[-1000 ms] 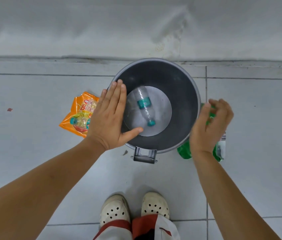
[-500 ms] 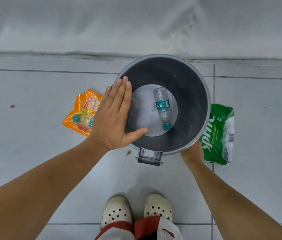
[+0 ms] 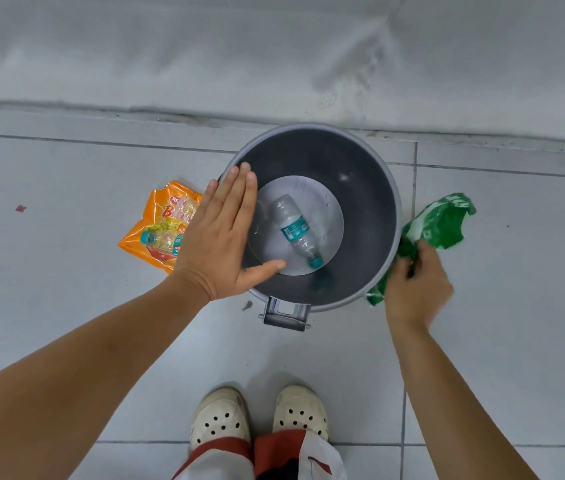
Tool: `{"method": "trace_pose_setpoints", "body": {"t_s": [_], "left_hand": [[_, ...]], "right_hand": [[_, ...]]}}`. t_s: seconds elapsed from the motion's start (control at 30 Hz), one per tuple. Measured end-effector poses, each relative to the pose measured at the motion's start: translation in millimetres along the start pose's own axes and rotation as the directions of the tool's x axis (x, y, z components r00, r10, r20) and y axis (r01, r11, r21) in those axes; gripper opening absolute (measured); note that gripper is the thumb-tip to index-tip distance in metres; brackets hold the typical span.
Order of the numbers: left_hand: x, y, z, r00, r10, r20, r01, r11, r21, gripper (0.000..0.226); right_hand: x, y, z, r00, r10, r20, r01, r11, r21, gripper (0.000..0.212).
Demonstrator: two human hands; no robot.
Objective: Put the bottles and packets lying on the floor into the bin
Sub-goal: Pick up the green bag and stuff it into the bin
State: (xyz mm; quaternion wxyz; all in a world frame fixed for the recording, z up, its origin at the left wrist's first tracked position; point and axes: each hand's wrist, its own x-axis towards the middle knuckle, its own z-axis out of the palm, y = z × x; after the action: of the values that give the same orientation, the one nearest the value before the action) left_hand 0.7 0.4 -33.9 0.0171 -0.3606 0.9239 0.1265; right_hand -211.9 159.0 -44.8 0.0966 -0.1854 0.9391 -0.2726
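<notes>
A: Where is the green packet (image 3: 436,223) now?

B: Beside the bin (image 3: 371,271), pinched in the right hand (image 3: 417,289). Lift it clear over the rim, then release.

A: And the left hand (image 3: 220,237)?

B: Open and flat at the rim, holding nothing.

You stood on a floor (image 3: 66,341) of large pale grey tiles divided by thin dark grout lines (image 3: 412,181). Ahead of you ran a grey wall (image 3: 170,46), mottled and stained toward the right, meeting the floor at a dark, uneven joint. A small red mark (image 3: 20,208) lay on the tile at left. Light was even and diffuse.
</notes>
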Motion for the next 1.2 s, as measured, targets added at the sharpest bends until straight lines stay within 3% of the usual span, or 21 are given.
{"method": "trace_pose_setpoints", "body": {"t_s": [0.13,0.23,0.37,0.43,0.57,0.73,0.87,1.0,1.1,1.2], "left_hand": [[0.0,0.7,-2.1,1.0,0.0,0.006,0.0,0.999,-0.032,0.105],[-0.2,1.5,-2.4,1.0,0.001,-0.001,-0.001,0.998,-0.066,0.107],[-0.8,0.9,-2.6,0.999,0.023,-0.029,-0.026,0.994,-0.109,0.11],[-1.1,0.0,-2.9,0.998,0.038,-0.046,-0.043,0.992,-0.121,0.113],[-1.3,-0.9,-2.6,0.997,0.045,-0.058,-0.053,0.989,-0.141,0.117],[-1.0,-1.5,-0.2,0.997,0.052,-0.056,-0.06,0.987,-0.15,0.119],[-0.9,-1.1,-0.5,0.999,0.047,-0.025,-0.05,0.991,-0.121,0.12],[-1.2,-0.4,-1.6,0.999,0.045,-0.003,-0.045,0.995,-0.092,0.12],[-1.0,0.3,-3.4,0.999,0.044,0.004,-0.043,0.995,-0.09,0.12],[-1.5,0.1,-4.6,0.999,0.047,0.007,-0.046,0.995,-0.088,0.119]], "right_hand": [[4.0,-46.1,-38.2,0.977,-0.117,-0.177,0.147,0.975,0.168,0.031],[-2.3,-76.4,-48.3,0.889,-0.388,-0.245,0.429,0.891,0.147,0.029],[-15.5,-103.2,-27.3,0.763,-0.632,-0.134,0.646,0.752,0.134,0.026],[-25.7,-106.2,-10.1,0.783,-0.622,0.015,0.61,0.772,0.177,0.028],[-40.9,-93.0,16.9,0.82,-0.435,0.371,0.415,0.899,0.137,0.031],[-39.6,-93.1,36.6,0.817,-0.27,0.51,0.29,0.956,0.042,0.031],[-38.0,-94.0,60.3,0.613,-0.07,0.787,0.289,0.947,-0.141,0.022],[-35.8,-95.9,80.0,0.444,0.071,0.893,0.344,0.907,-0.243,0.03],[-34.7,-100.5,73.8,0.413,0.015,0.911,0.419,0.885,-0.205,0.02],[-33.5,-97.1,42.4,0.559,-0.285,0.778,0.512,0.858,-0.053,0.017]]}}
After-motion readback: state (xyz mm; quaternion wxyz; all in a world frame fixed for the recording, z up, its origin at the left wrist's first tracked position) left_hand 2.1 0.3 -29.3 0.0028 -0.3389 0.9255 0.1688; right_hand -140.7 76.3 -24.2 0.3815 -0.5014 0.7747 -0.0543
